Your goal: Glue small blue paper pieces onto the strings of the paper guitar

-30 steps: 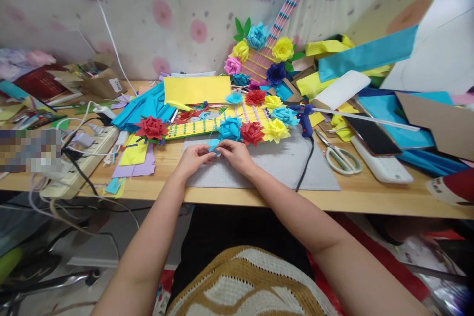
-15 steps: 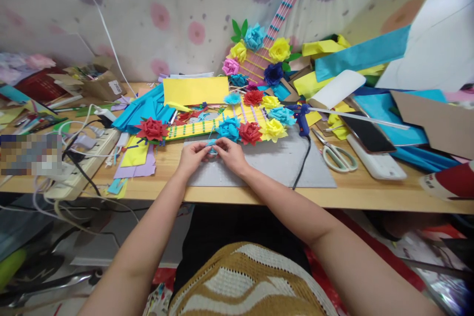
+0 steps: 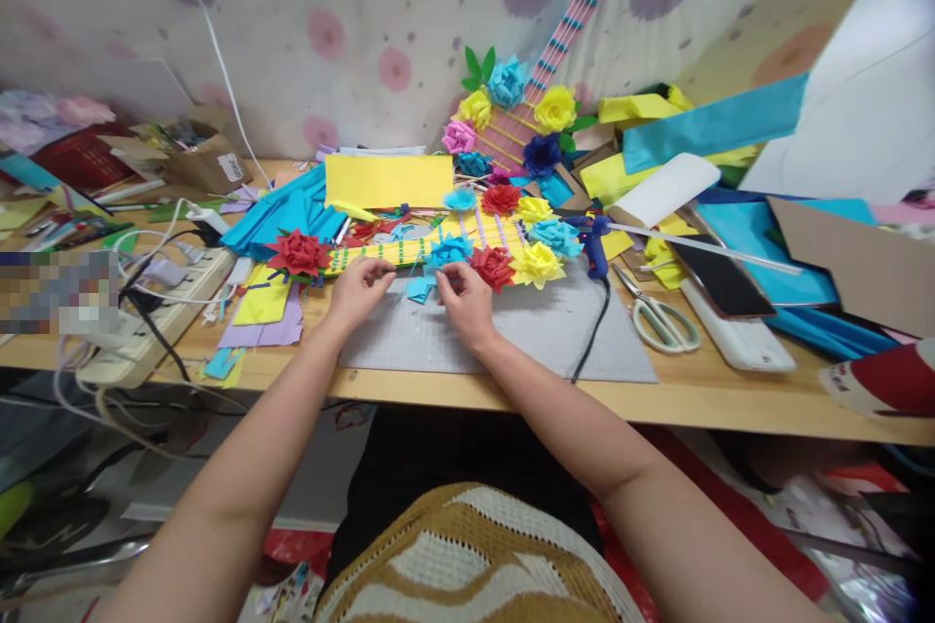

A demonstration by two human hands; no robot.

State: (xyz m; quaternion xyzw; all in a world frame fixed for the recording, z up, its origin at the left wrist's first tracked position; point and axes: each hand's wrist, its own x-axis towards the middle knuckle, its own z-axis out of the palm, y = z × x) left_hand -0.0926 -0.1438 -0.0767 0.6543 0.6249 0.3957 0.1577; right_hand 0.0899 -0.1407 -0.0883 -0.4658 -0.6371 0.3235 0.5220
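Showing between left grip point(image 3: 359, 292) and nearer right grip point(image 3: 467, 300), both closures unclear: blue paper point(image 3: 419, 290).

Compared with the pictures a half second and a second earlier, the hands have separated at centre frame. The left hand point(image 3: 357, 294) has shifted toward frame left and no longer grips the small blue paper piece point(image 3: 421, 289). The piece, previously pinched between both hands and partly covered, now shows openly between them, just beside the right hand's point(image 3: 467, 304) fingertips; contact there cannot be confirmed.
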